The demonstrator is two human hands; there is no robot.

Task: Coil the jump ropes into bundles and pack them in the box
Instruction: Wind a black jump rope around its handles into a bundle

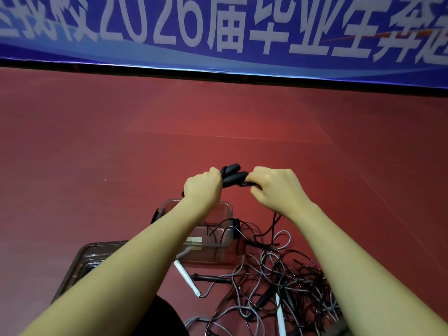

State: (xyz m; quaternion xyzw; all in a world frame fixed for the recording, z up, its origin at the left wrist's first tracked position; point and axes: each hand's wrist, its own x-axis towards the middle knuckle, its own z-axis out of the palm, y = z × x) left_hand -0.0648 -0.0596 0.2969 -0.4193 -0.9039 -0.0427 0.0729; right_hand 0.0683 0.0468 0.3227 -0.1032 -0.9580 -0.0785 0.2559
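My left hand [203, 187] grips a pair of black jump rope handles [231, 174], held side by side above the floor. My right hand [276, 187] pinches the thin black rope right at the handles' near end; the rope hangs down from it toward the floor. A clear plastic box [218, 241] stands on the floor below my hands, partly hidden by my left forearm. A tangled pile of black and grey ropes [278, 282] lies to its right, with a white handle [186, 278] and a black handle [211, 278] at its edge.
A clear lid [82, 263] lies on the red floor at the lower left, partly under my left arm. Another white handle [280, 316] sticks out of the pile. A blue banner [218, 30] runs along the far wall. Dark clothing shows at the bottom edge.
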